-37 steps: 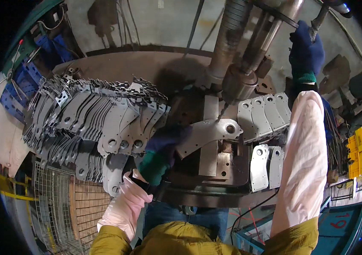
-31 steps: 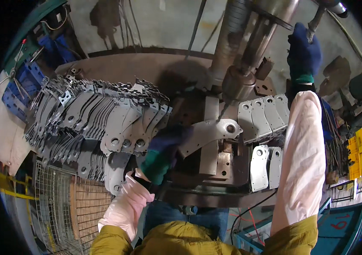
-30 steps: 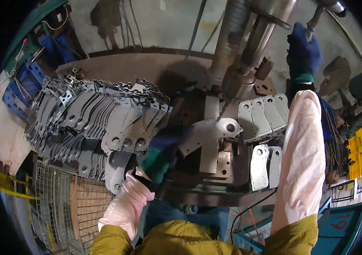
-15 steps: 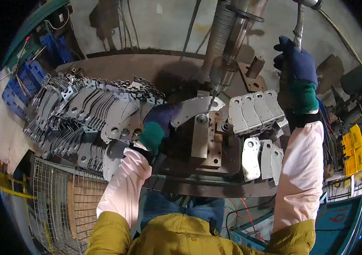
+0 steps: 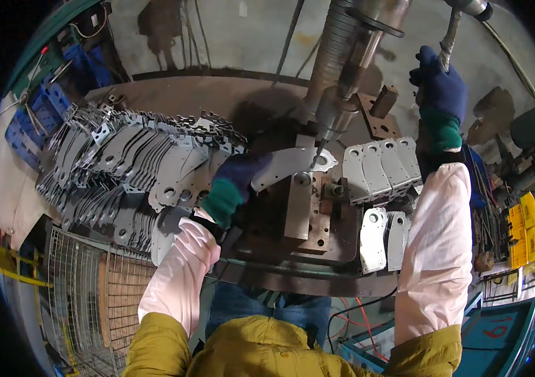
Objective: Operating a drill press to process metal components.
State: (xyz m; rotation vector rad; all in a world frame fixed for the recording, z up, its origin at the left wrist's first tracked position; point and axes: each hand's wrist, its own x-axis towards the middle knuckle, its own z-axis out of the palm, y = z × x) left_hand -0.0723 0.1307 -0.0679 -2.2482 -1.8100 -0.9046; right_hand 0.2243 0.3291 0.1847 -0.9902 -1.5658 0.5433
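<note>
One metal plate (image 5: 283,166); grey; curved

1 brown table (image 5: 217,93) — grey plates (image 5: 145,164)

Grey plate (image 5: 285,164), yellow bins (image 5: 518,244)

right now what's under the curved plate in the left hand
A grey metal block emerges from beneath the curved plate at its near edge; the rest underneath is hidden.
</note>
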